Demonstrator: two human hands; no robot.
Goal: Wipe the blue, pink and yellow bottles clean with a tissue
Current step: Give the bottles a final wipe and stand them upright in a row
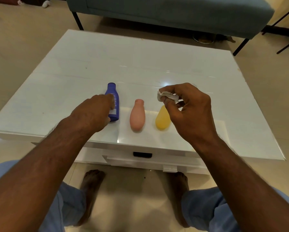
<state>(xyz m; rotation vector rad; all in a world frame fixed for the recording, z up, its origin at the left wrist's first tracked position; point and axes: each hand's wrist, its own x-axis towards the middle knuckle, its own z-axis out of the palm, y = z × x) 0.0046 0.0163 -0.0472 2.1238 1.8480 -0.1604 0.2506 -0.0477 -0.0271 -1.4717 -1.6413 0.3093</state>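
Three bottles lie in a row on the white table (56, 84), caps pointing away from me. The blue bottle (114, 96) is on the left, the pink bottle (137, 116) in the middle, the yellow bottle (162, 120) on the right. My left hand (92, 113) reaches over the blue bottle's left side, fingers curled down against it and hiding its lower edge. My right hand (189, 108) hovers above the yellow bottle and pinches a crumpled white tissue (167, 96) between thumb and fingers. The yellow bottle's cap end is hidden behind that hand.
The table has a glossy top and a drawer with a dark handle (142, 154) at its front. A teal bench (174, 12) on black legs stands beyond the table. My knees and bare feet are below the front edge, on a beige tiled floor.
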